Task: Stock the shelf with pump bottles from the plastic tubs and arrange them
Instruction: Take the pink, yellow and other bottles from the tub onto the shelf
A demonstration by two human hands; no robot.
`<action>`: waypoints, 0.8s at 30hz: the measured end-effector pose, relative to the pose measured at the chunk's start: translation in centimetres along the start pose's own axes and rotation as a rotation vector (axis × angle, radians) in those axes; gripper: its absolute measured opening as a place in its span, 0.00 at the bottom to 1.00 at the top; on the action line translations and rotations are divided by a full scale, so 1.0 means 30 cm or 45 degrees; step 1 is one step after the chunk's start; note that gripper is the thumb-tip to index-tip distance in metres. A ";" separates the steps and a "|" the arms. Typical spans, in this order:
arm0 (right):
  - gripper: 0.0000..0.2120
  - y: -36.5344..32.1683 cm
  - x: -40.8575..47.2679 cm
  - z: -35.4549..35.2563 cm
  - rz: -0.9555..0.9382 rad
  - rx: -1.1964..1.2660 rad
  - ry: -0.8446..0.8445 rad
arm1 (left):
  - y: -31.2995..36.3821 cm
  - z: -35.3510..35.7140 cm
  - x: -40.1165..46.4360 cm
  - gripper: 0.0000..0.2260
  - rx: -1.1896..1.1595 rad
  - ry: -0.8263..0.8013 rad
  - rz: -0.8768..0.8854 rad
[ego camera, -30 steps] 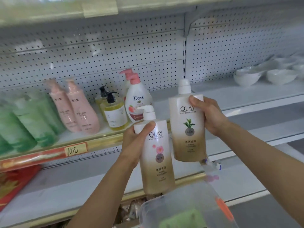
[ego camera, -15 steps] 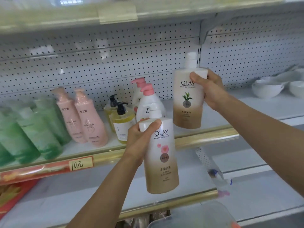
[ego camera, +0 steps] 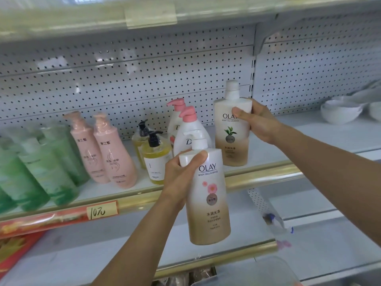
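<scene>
Gripping each Olay bottle at its shoulder, the right hand (ego camera: 258, 122) sets the leaf-label bottle (ego camera: 232, 131) on the shelf (ego camera: 257, 174) — the left hand (ego camera: 181, 178) holds the flower-label bottle (ego camera: 208, 195) lower; both look full, heavy and slick.

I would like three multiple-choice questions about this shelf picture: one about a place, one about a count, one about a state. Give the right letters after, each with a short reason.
1. Where is the Olay bottle with the leaf picture?
A. at the shelf, right of the Dove bottles
B. inside a tub
C. among the green bottles

2. How many pink bottles stand left of the yellow ones?
A. one
B. two
C. four

3. What is the left hand doing?
A. hanging free
B. pressing a pump
C. holding the Olay bottle with the flower picture

Answers: 1 A, it is beside the Dove bottles; 2 B, two stand side by side; 3 C, the thumb wraps its shoulder.
</scene>
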State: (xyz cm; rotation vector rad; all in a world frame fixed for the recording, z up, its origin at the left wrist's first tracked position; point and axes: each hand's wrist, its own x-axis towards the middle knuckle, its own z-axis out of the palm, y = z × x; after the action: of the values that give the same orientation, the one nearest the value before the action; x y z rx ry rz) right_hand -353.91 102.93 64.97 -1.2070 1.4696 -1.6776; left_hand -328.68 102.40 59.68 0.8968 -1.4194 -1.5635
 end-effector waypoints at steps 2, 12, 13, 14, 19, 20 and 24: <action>0.32 0.035 -0.025 0.004 0.062 -0.152 0.052 | -0.006 0.004 -0.004 0.14 -0.016 -0.003 0.007; 0.31 0.228 -0.104 0.026 0.151 -0.587 0.195 | -0.022 -0.025 -0.018 0.11 -0.044 0.021 -0.006; 0.30 0.234 -0.087 0.026 0.147 -0.598 0.191 | -0.022 -0.027 -0.014 0.11 -0.039 0.026 -0.011; 0.29 0.240 -0.070 0.025 0.149 -0.597 0.183 | -0.023 -0.028 -0.010 0.11 -0.031 0.030 -0.018; 0.29 0.244 0.015 0.019 0.181 -0.605 0.100 | -0.030 -0.031 0.005 0.11 -0.028 0.039 -0.034; 0.28 0.240 0.028 0.022 0.184 -0.599 0.085 | -0.030 -0.032 0.007 0.12 -0.035 0.037 -0.034; 0.23 0.226 0.079 0.038 0.204 -0.541 0.031 | -0.031 -0.042 0.022 0.18 -0.045 0.018 -0.022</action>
State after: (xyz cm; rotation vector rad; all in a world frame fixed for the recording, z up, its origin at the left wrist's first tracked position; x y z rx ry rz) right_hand -354.71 98.95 58.95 -1.2435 1.9488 -1.3162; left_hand -327.90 101.31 58.64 0.9002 -1.3736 -1.5874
